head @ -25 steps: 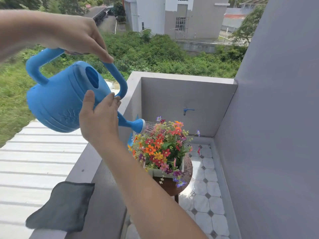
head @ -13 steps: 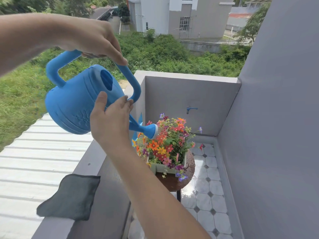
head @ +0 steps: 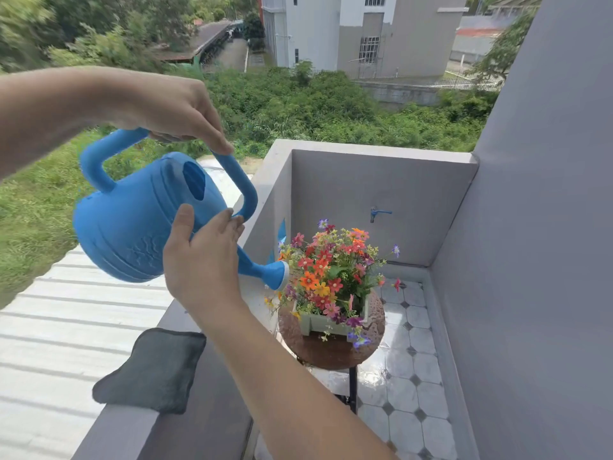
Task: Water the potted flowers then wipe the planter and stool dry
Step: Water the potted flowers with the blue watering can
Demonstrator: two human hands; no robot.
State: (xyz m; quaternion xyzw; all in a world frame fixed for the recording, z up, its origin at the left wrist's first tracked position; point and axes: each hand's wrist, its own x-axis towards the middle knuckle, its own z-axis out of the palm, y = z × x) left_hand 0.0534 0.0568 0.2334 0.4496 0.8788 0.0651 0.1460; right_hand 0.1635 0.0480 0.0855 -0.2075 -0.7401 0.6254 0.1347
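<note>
Now your left hand (head: 169, 107) closes over the top handle of the can (head: 139, 220), fingers wrapped around the bar, thumb pressed on its front bend. Your right hand (head: 202, 257) lies flat and open against the can's side, fingertips (head: 232, 220) touching the handle's lower end. Its tilted spout sits just beside the flowers (head: 335, 273), which fill the planter (head: 323, 322) on the wet stool (head: 331, 351). A cloth (head: 152, 370) rests on the ledge (head: 122, 429).

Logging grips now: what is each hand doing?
Left hand: closed on the top handle of the blue watering can.
Right hand: open, fingers pressed flat against the can's side, steadying it.
</note>
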